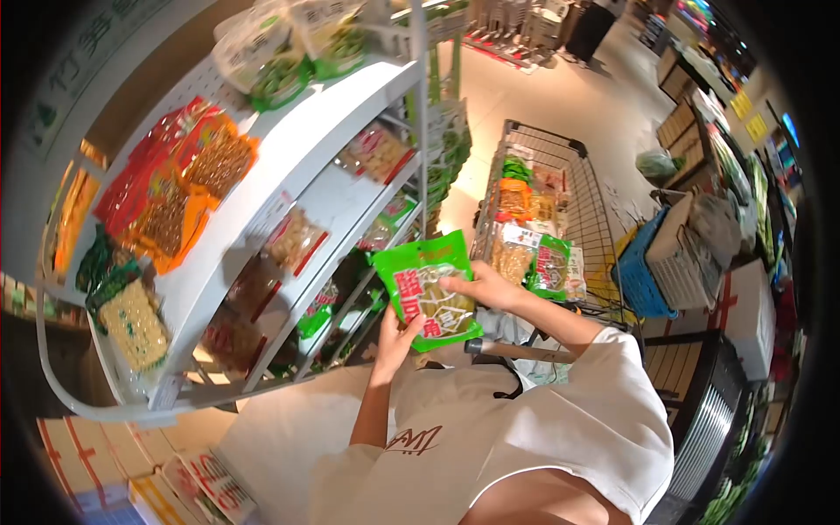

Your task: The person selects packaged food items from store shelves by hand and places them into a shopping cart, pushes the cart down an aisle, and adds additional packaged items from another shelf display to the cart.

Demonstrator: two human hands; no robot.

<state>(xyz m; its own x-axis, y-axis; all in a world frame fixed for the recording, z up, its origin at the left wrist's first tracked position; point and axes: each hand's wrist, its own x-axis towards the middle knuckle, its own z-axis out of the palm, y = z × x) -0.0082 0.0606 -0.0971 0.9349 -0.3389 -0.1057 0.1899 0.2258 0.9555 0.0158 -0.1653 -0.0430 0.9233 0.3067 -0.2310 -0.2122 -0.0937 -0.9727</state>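
A green snack bag with pink lettering and a clear window is held up in front of my chest. My left hand grips its lower left edge, thumb on the front. On the right edge my right hand has hold of it, thumb across the window. Just beyond, to the right, stands a wire shopping cart with several packs in it. Among them are a similar green bag, an orange pack and a clear pack of tan pieces.
At the left is a white shelf unit carrying orange packs, a noodle pack and green bags. Blue and white baskets stand right of the cart. Boxes lie at lower left. A person stands far back.
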